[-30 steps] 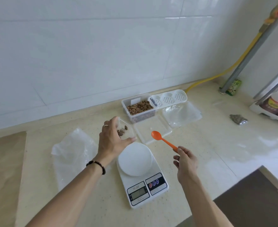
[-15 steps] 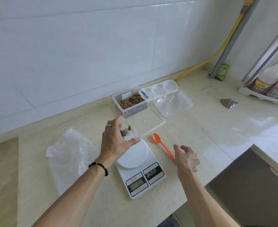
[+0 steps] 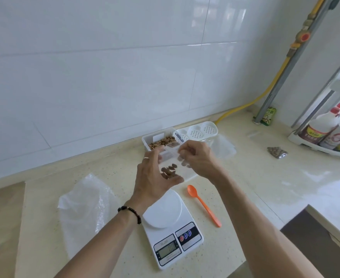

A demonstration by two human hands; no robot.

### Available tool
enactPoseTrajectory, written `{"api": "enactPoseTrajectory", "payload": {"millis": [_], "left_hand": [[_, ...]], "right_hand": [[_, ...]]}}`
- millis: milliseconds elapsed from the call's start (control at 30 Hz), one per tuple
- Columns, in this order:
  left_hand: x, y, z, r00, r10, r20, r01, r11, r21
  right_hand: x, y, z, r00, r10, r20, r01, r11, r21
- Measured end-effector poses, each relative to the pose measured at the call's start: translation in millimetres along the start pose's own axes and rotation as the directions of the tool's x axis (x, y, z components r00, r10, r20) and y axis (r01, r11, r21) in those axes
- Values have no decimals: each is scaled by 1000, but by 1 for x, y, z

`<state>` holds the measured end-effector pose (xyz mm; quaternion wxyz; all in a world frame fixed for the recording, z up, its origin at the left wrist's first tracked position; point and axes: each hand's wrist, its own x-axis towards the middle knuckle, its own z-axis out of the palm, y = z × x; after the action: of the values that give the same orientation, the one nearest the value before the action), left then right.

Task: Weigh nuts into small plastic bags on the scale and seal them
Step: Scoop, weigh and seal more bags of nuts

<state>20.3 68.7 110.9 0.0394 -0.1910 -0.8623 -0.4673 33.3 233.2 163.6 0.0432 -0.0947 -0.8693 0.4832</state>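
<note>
A small clear plastic bag [image 3: 170,167] with several brown nuts in its bottom hangs in the air above the counter. My left hand [image 3: 152,177] holds its left side and bottom. My right hand [image 3: 197,157] pinches its upper right edge. Below them the white digital scale [image 3: 170,223] stands with a bare round platform. An orange spoon [image 3: 204,204] lies on the counter to the right of the scale. Behind my hands, by the wall, is a clear tub of nuts [image 3: 161,141].
A crumpled clear plastic sheet [image 3: 85,209] lies left of the scale. A white perforated lid [image 3: 199,132] and clear bags [image 3: 223,147] lie beside the tub. A filled nut bag [image 3: 277,152] rests at right near a rack of bottles [image 3: 325,131]. A yellow hose [image 3: 265,91] runs up the corner.
My right hand left the orange spoon on the counter and rose to the bag's top edge. My left hand lifted the bag up off the scale area.
</note>
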Motion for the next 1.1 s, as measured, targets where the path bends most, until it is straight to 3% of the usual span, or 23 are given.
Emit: {"api": "enactPoseTrajectory", "payload": {"millis": [133, 200, 333, 433, 533, 667, 833, 967, 1100], "left_hand": [[2, -23, -16, 972, -140, 188, 170, 973, -153], [4, -35, -23, 955, -152, 255, 188, 974, -124], [6, -52, -30, 943, -203, 262, 229, 971, -71], [6, -60, -26, 930, -233, 283, 237, 971, 19], [3, -69, -15, 896, -274, 351, 266, 961, 71], [2, -81, 3, 880, -305, 365, 275, 952, 133], [7, -91, 27, 895, -321, 309, 258, 939, 229], [2, -98, 35, 935, -252, 251, 159, 928, 337], [-15, -106, 24, 961, -128, 245, 16, 911, 413]], "right_hand": [[1, 1, -6, 997, -58, 53, 54, 995, 80], [2, 5, -6, 998, -45, 39, 39, 990, 137], [1, 19, -8, 999, 27, 35, -36, 964, 264], [-1, 35, 1, 992, 96, 79, -110, 975, 195], [1, 60, 17, 974, 225, 34, -228, 970, 90], [1, 94, 31, 918, 397, 14, -396, 913, 98], [7, 123, 41, 887, 460, -41, -452, 883, 130], [5, 133, 44, 907, 416, -65, -421, 899, -121], [-7, 130, 51, 967, 229, -112, -254, 886, -388]]}}
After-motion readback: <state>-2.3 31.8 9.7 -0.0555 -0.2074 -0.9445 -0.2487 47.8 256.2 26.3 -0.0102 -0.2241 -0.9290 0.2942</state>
